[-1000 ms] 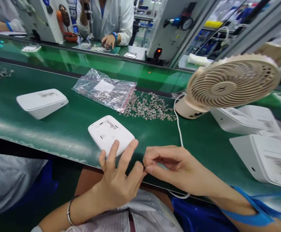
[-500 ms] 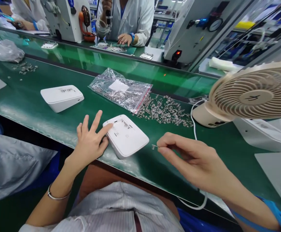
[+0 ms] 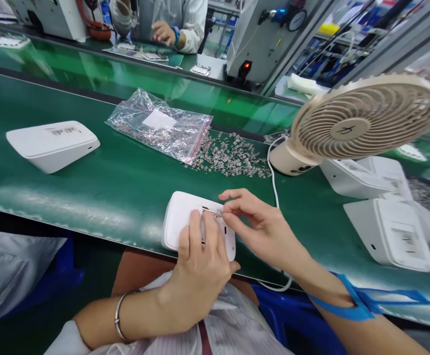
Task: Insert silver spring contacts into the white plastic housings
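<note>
A white plastic housing (image 3: pixel 181 222) lies at the front edge of the green bench, partly covered by my hands. My left hand (image 3: pixel 203 266) holds it from the near side, with fingers bent over its top face and the thumb at the edge. Beside those fingertips, my right hand (image 3: pixel 263 229) pinches a small metal clip (image 3: pixel 218 213) over the slotted recess of the housing. Whether the clip is seated in a slot cannot be made out. Beyond the housing, a heap of loose metal clips (image 3: pixel 233 155) spills beside a clear zip bag (image 3: pixel 159 128) holding more of them.
Another white housing (image 3: pixel 52 145) stands at left. To the right are a beige fan (image 3: pixel 351 128) with a white cable (image 3: pixel 273 172) and several more housings (image 3: pixel 388 234). Across the bench, a co-worker's hand (image 3: pixel 163 33) is over a work surface. A blue wrist strap (image 3: pixel 344 301) trails right.
The housing has been turned round on the bench. My left hand has moved from its edge onto its top, and my right hand has brought the metal clip over to it.
</note>
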`<state>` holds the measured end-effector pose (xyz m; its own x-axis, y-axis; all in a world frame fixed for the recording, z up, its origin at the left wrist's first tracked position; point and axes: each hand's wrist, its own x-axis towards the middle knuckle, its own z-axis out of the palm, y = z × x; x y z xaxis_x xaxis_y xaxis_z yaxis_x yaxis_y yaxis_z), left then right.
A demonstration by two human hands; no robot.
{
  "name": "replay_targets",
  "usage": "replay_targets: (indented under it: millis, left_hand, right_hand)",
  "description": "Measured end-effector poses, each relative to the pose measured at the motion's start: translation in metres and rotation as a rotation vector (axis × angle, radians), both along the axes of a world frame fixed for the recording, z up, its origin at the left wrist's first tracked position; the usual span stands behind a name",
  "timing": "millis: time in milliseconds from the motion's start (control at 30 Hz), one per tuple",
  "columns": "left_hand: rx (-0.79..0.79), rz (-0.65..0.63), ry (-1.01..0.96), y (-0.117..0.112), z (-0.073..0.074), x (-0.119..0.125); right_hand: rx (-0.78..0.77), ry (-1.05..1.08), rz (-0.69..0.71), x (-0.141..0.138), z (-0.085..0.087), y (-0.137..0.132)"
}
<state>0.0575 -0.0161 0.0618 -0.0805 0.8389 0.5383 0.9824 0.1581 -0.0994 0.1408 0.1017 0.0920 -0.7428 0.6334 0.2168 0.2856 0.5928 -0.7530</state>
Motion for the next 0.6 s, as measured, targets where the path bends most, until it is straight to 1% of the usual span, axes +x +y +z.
replay_targets:
  millis: [100,233,400,500,600]
  left_hand:
    - [0.03,0.0,0.026,-0.001,-0.006,0.001]
    - [0.085,0.019,0.044,-0.005,-0.016,0.007]
    - [0.068,-0.041,0.034,-0.006,-0.016,0.009]
    - [0.059,-0.025,0.045,-0.005,-0.014,0.008]
    - [0.048,0.003,0.048,-0.004,-0.014,0.009]
  right_hand:
    - [0.161,-0.111,0.076,0.003,0.0,0.002]
    - [0.398,-0.16,0.089,0.002,-0.005,0.002]
    - [0.57,-0.179,0.077,-0.001,-0.01,0.0]
    - [0.619,-0.166,0.041,-0.003,-0.011,-0.002]
    - [0.54,-0.077,-0.02,0.0,-0.015,-0.007]
